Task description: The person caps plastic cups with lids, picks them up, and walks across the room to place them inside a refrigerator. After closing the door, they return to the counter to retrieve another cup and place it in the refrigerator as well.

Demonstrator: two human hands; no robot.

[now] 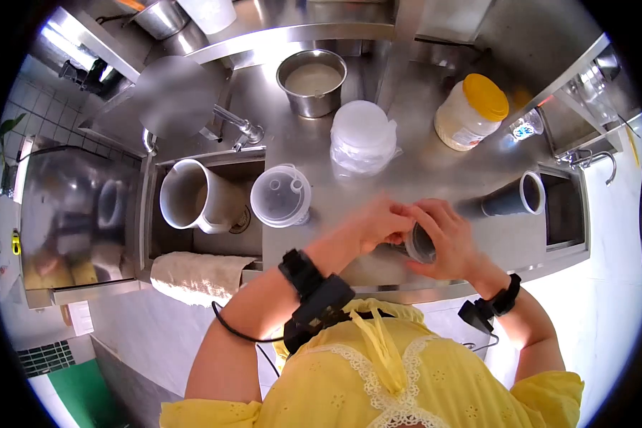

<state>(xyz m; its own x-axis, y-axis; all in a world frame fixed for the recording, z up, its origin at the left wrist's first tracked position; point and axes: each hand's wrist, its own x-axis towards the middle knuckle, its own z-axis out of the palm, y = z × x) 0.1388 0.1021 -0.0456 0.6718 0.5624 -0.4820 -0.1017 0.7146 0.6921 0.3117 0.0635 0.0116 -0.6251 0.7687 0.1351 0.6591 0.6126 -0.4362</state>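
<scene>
Near the front edge of the steel counter (328, 264), my right hand (446, 242) is wrapped round a small clear round container (421, 245). My left hand (385, 225) meets it at the container's far left rim, its fingers closed; what they pinch, if anything, is hidden. Left of my hands stands a translucent white tub (280, 196) with a handle. Behind them is a stack of white round lids or containers (364, 135) in clear plastic wrap. A dark-filled cup (510, 196) with a white rim is at the right.
A steel pot (312, 82) with pale contents and a yellow-lidded jar (471, 114) stand further back. At the left, a large white pitcher (200, 196) sits over a sink, with a cloth (196, 274) on the edge and a faucet (246, 132) behind. A second sink (565, 207) lies right.
</scene>
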